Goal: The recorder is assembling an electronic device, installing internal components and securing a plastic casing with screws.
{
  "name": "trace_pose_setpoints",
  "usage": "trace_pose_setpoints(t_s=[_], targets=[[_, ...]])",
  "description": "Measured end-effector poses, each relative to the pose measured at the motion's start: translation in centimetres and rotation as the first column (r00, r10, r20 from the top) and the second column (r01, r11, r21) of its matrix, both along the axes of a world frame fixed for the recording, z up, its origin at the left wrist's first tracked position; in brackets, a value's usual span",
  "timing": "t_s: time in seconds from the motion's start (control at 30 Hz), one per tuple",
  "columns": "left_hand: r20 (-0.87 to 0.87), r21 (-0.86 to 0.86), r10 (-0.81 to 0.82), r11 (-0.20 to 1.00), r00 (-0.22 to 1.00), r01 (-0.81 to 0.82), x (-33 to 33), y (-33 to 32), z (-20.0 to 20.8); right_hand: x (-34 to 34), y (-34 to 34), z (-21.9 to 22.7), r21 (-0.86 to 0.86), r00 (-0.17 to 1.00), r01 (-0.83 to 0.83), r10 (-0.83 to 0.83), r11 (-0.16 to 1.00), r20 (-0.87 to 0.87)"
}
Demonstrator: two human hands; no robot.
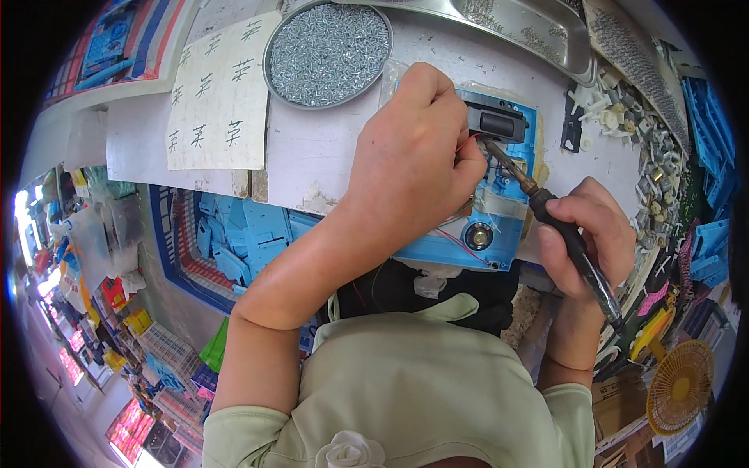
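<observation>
nearest, at 6 o'clock, the person's pale green top (406, 382) fills the low edge, with both forearms rising from it. the right hand (581, 234), at 4 o'clock, is clenched round a soldering iron (558, 226) in a pen grip, the handle trailing back toward the wrist and the tip slanting up-left onto the blue housing (499, 226) – a hold that seems meant to steady a fine point. the left hand (409, 160), near centre, lies across the housing with its fingers curled down over the spot the tip meets; it seems to pinch a thin red wire (466, 142), though the fingertips are hidden. the housing lies flat at the table edge (312, 168), 1 round speaker (478, 235) set in its near end and a black block (498, 123) at its far end. farther, at 12 o'clock, a round tin of screws (328, 51) sits in reach – a white sheet (222, 93) at 11, a steel tray (530, 27) at 1, loose plastic parts (655, 164) at 2.
</observation>
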State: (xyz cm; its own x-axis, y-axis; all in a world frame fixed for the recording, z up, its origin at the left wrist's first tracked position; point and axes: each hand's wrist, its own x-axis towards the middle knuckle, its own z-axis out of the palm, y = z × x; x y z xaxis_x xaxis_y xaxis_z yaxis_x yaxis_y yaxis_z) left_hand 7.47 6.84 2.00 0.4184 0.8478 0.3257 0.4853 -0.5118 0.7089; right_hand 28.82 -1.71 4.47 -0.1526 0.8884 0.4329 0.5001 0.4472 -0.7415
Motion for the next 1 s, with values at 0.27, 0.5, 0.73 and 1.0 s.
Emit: trace_pose_setpoints(t_s=[0.27, 0.5, 0.73, 1.0], targets=[[0.009, -0.004, 0.004, 1.000, 1.000, -0.004, 0.1, 0.0, -0.1, 0.1, -0.3, 0.3, 0.045, 1.000, -0.024, 0.024, 0.999, 0.006], [0.000, 0.026, 0.004, 1.000, 1.000, -0.004, 0.0, -0.1, -0.1, 0.7, -1.5, 0.8, 0.024, 1.000, 0.009, -0.009, 1.000, -0.017], [-0.005, 0.025, -0.002, 1.000, 1.000, 0.002, 0.0, -0.1, 0.0, 1.4, -2.1, 0.7, 0.041, 1.000, 0.023, -0.022, 0.999, -0.016], [-0.022, 0.034, -0.004, 0.999, 1.000, 0.005, -0.1, -0.1, 0.1, 1.5, -2.7, 0.4, 0.063, 0.990, 0.100, -0.093, 0.993, -0.109]])
